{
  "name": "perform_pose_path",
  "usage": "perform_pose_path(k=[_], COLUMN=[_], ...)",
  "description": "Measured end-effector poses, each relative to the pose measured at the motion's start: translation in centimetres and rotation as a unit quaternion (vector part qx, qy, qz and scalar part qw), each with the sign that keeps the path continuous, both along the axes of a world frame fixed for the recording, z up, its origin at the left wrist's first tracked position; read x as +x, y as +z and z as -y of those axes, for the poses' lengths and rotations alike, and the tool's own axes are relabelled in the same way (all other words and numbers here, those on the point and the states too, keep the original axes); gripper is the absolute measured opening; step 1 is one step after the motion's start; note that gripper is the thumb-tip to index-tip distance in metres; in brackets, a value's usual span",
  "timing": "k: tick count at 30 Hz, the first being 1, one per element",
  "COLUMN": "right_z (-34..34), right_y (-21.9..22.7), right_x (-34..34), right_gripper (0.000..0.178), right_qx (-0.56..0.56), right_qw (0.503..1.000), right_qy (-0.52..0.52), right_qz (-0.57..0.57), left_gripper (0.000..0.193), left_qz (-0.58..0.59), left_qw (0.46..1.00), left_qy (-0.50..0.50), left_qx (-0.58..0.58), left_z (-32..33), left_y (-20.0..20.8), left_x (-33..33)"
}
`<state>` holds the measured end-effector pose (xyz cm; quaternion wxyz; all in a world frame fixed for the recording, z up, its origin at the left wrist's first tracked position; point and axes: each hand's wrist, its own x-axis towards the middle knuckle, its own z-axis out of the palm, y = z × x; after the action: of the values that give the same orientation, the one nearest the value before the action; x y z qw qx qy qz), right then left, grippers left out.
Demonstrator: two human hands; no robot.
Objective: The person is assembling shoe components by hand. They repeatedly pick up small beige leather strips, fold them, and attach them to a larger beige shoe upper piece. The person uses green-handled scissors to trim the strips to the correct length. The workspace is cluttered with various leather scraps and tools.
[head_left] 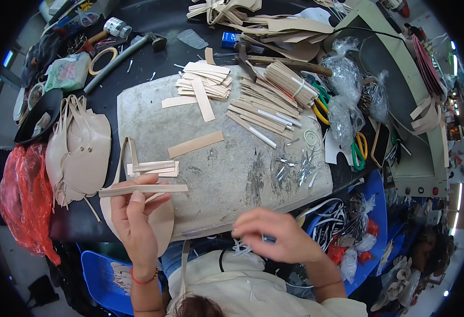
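Your left hand [134, 208] pinches a narrow beige strip [164, 188] between thumb and fingers; it lies crosswise, its ends jutting left and right past them, above the board's [216, 206] near left side. Your left forearm reaches up from the near side. Your right hand [275, 235], blurred, hovers by the near edge, fingers loosely curled, thumb apart, gripping nothing visible.

Strips [204, 100] on slab [221, 185], stacked panels [78, 153] left, machine [419, 189] right
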<state>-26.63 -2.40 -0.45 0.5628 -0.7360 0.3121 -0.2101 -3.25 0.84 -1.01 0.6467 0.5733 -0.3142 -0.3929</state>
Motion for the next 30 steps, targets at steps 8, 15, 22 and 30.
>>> perform_pose_path(k=[8, 15, 22, 30], right_z=[6.3, 7.2, 3.7, 2.6], right_y=[-3.4, -3.8, -1.1, -0.1], right_x=[-3.5, -3.8, -0.2, 2.7], right_gripper=[0.014, 0.015, 0.013, 0.022], right_qx=[-0.436, -0.425, 0.015, 0.136], right_qw=[0.841, 0.848, 0.981, 0.987], right_qy=[-0.193, -0.238, -0.190, -0.082], right_qz=[-0.257, -0.210, -0.039, -0.023], left_gripper=[0.019, 0.019, 0.019, 0.019], left_qz=[0.001, -0.026, -0.111, -0.149], left_qw=[0.994, 0.990, 0.979, 0.971], left_qy=[-0.105, -0.132, -0.155, -0.175], left_qx=[0.017, 0.033, 0.069, 0.072], left_z=[-0.7, -0.9, -0.4, -0.5], left_y=[-0.5, -0.7, -1.3, -1.7], left_x=[-1.7, -2.4, -2.8, -2.1])
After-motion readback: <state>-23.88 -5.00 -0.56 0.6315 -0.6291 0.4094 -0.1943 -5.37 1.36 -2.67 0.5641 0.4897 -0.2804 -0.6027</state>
